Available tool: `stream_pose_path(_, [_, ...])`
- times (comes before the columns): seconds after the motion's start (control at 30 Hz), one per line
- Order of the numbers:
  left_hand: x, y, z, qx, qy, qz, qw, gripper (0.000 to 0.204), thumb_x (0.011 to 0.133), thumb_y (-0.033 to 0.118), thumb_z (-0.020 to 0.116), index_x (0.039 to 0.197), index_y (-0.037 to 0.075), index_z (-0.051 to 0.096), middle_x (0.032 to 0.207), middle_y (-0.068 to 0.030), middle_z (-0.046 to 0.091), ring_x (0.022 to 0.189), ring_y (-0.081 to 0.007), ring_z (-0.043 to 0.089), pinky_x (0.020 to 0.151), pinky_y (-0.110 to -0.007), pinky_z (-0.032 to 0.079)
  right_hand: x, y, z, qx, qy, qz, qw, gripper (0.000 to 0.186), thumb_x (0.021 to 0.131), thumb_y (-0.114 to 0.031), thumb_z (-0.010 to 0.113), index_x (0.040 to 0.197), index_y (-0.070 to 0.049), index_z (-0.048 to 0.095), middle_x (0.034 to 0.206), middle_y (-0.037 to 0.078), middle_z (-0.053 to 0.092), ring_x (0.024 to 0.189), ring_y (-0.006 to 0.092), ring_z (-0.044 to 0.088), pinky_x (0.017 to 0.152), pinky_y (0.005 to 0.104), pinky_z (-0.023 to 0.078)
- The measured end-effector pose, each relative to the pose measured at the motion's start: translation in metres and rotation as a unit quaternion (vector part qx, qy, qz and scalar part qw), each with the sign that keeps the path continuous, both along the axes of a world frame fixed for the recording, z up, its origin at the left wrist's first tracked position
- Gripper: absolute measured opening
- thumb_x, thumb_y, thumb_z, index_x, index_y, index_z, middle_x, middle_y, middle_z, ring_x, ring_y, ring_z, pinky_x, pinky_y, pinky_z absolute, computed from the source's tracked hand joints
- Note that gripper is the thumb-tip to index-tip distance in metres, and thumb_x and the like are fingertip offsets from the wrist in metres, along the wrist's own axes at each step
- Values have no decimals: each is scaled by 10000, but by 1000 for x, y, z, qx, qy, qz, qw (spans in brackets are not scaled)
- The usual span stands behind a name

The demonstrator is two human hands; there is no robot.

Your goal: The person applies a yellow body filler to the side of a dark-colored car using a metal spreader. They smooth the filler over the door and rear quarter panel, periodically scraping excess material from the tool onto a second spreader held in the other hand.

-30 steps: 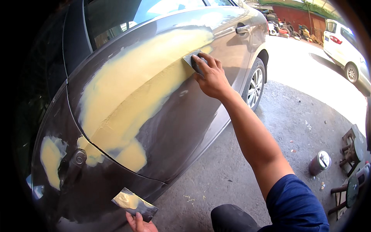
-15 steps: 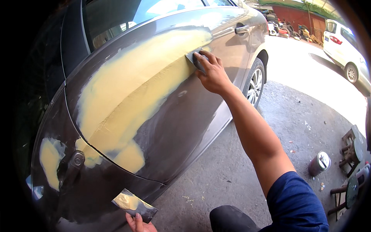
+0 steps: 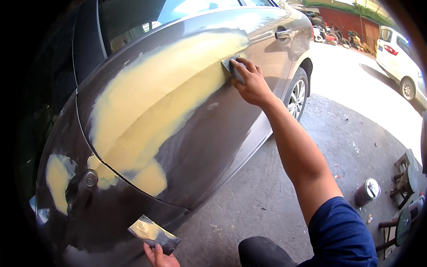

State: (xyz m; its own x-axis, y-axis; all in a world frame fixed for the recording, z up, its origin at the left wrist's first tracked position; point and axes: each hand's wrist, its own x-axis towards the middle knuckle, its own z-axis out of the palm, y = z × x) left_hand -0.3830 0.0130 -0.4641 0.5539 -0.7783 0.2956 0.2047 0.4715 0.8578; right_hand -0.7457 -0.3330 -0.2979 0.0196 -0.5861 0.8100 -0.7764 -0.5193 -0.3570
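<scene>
The putty is spread in a broad yellow patch over the door, ahead of the hands and mostly to the left of the right hand. Its long axis is slanted across the panel, from the seam at lower left up toward the handle at upper right. A crease is seen along that same line, with a lower band of putty beneath it.

A grey spreader is gripped in the right hand, the fingers bent over its face and the arm stretched out. Its blade is set at the right-hand end of the lower band, so most of the patch is left on the blade's left and below it, back toward the seam. Whether the whole edge is pressed flat cannot be fairly told, as much of it is covered by the fingers.

A dark plate is pinched by the left hand at the bottom of the view, a dollop being carried on its upper left part. By the left hand the patch's lower end is approached more closely; by the right hand its upper end is reached.
</scene>
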Motion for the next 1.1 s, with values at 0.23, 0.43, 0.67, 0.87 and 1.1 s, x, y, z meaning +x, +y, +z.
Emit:
stream_pose_path(0.23, [1, 6, 3, -3, 1, 4, 1000, 483, 897, 67, 533, 1353, -15, 399, 1304, -128, 509, 1193, -238, 491, 1032, -381, 373, -8, 11, 4, 0, 22, -21, 1000, 567, 872, -210, 584, 1415, -201, 421, 1473, 89, 347, 1308, 389, 326, 1091, 453, 333])
stream_pose_path(0.43, [4, 7, 1, -8, 5, -12, 1000, 475, 897, 62, 533, 1349, -8, 404, 1295, -122, 515, 1184, -231, 500, 1025, -378, 383, -21, -7, 5, 6, 22, -4, 1000, 572, 869, -204, 604, 1413, -205, 424, 1470, 96, 349, 1299, 398, 331, 1086, 440, 343])
stream_pose_path(0.67, [12, 13, 2, -19, 21, -4, 1000, 465, 902, 52, 521, 1348, -4, 405, 1297, -124, 514, 1176, -232, 507, 1022, -380, 387, -22, -3, 10, -1, 6, -15, 1000, 559, 869, -202, 608, 1401, -195, 437, 1466, 107, 352, 1287, 408, 342, 1084, 440, 340])
stream_pose_path(0.87, [12, 15, 2, -28, 23, -21, 999, 457, 903, 37, 508, 1347, -3, 409, 1298, -123, 517, 1176, -232, 511, 1017, -383, 400, -31, -11, 2, 44, 41, -17, 998, 562, 857, -215, 613, 1393, -178, 449, 1465, 102, 358, 1285, 410, 345, 1084, 452, 336])
stream_pose_path(1.1, [16, 13, 6, -43, 37, -23, 998, 429, 906, 27, 509, 1327, 0, 430, 1286, -124, 527, 1174, -223, 515, 1024, -387, 393, 47, 83, -24, 20, 31, 10, 999, 549, 848, -237, 623, 1373, -156, 484, 1447, 100, 383, 1283, 398, 341, 1062, 497, 318])
